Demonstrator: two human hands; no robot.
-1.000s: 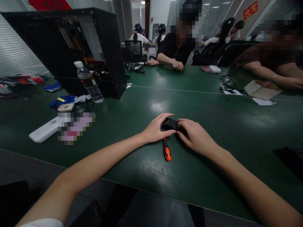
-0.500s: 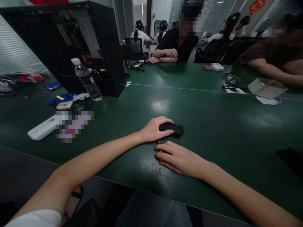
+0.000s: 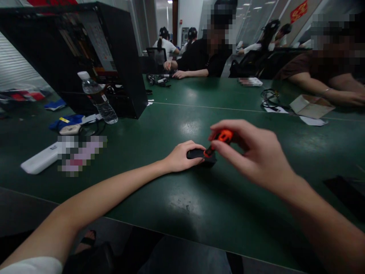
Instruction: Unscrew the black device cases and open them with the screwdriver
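On the green table, my left hand (image 3: 186, 156) grips a small black box-shaped device (image 3: 209, 161) by its left end, thumb on the near side and fingers on the far side. Above the device's right part, my right hand (image 3: 251, 152) is closed around the orange and black handle of a screwdriver (image 3: 225, 136). The tool tilts down and left toward the device's top. Its tip is too small to make out, so I cannot tell whether it touches.
A black computer case (image 3: 125, 61) stands at the left behind a water bottle (image 3: 99, 99). Nearer lie a white bar-shaped object (image 3: 40, 158) and blue items (image 3: 67, 121). Cables (image 3: 270, 99) and an open cardboard box (image 3: 310, 106) sit at the right. People sit across the table.
My right hand has picked the screwdriver up off the table and raised it over the black device. My left hand keeps its grip. The whole view has shifted slightly.
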